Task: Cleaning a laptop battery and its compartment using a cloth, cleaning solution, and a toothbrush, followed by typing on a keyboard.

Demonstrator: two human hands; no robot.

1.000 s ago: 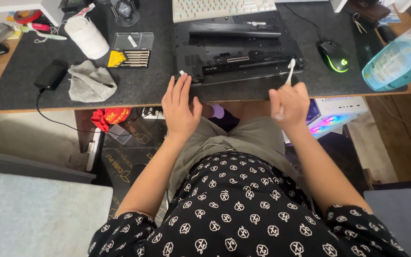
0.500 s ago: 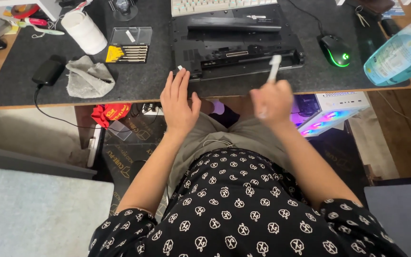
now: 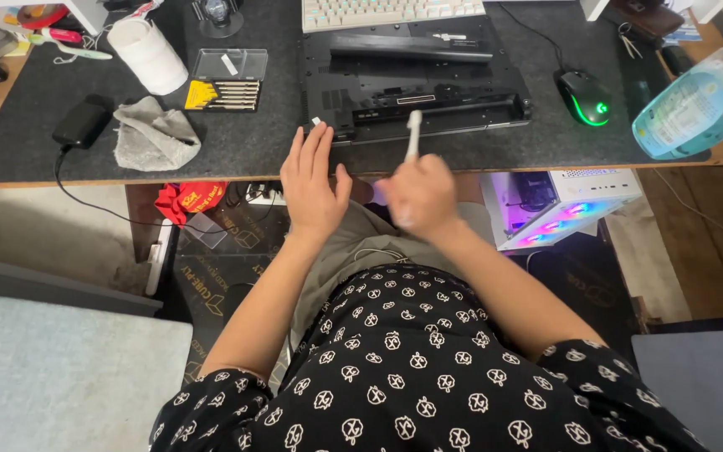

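Observation:
A black laptop lies upside down on a dark desk mat, its bottom facing up. My left hand rests flat at the desk's front edge, fingers apart, fingertips touching the laptop's near left corner. My right hand is blurred and closed around a thin white stick-like tool, whose tip points up at the laptop's front edge.
A clear case of small screwdrivers, a grey cloth, a white roll and a black power adapter lie to the left. A keyboard, a lit mouse and a blue bottle sit behind and right. A glowing computer case stands below the desk.
My right hand has moved left with the white tool, from the laptop's right end toward its middle. My left hand has stayed in place.

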